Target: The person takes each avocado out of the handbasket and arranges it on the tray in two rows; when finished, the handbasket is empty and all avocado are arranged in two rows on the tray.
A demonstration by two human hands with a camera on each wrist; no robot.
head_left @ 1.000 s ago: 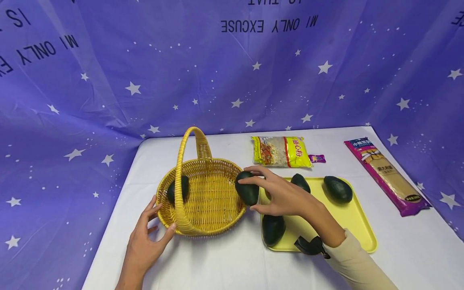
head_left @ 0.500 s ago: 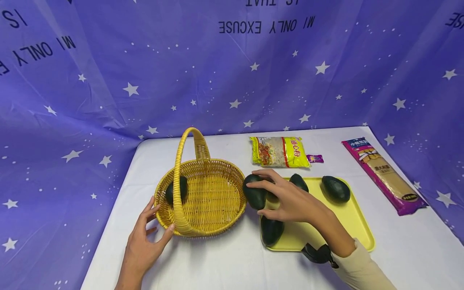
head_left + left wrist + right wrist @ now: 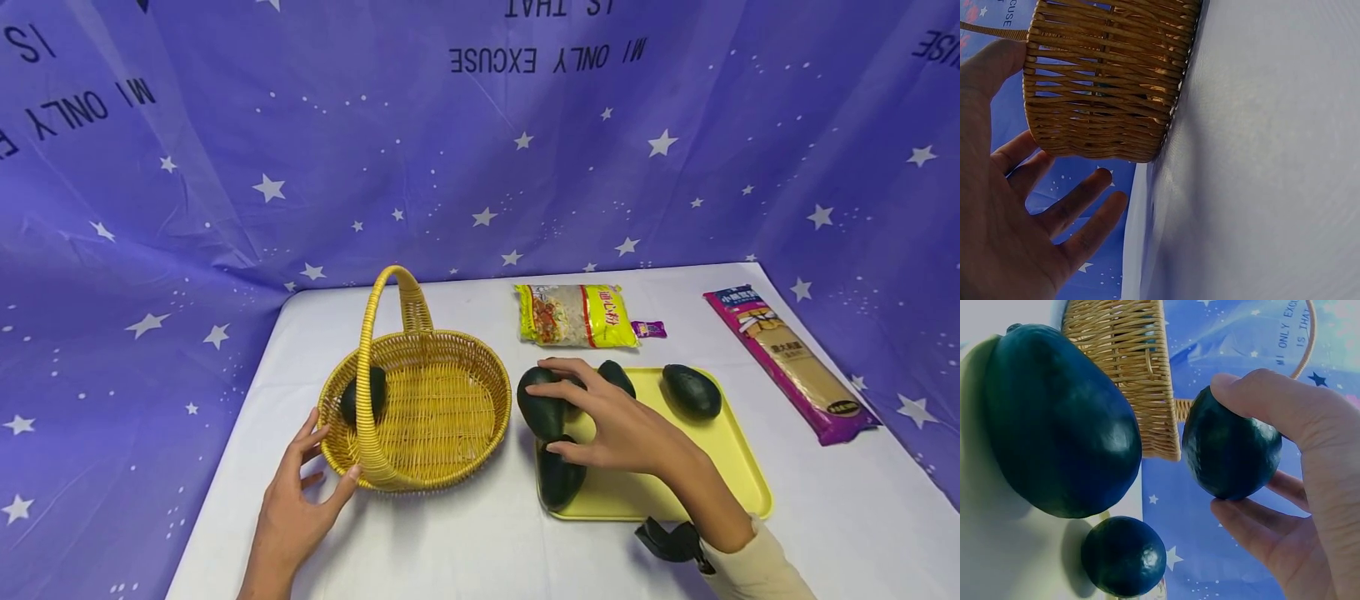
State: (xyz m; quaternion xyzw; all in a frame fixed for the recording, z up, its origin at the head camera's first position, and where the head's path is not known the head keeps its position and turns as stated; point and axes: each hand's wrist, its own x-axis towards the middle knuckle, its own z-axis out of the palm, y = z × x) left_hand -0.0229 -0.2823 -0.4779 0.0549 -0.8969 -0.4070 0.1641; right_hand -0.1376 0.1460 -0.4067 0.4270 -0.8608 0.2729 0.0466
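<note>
Lying in basket (image 3: 442, 417): one avocado (image 3: 378, 390); yellow tray (image 3: 727, 458): several avocados (image 3: 692, 392)

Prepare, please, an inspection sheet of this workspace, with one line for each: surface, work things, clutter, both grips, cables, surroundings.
Surface: white cloth, with slight creases.
Work things: basket with one avocado inside; yellow tray with at least three more avocados.
Clutter: yellow packet and purple sachet behind the tray; long packet to its right.
Left grip: thumb and fingertips touch the basket's rim.
Right grip: holds an avocado at the tray's left side.
Cables: nothing seen.
Surroundings: purple-blue backdrop, white stars, black lettering.
</note>
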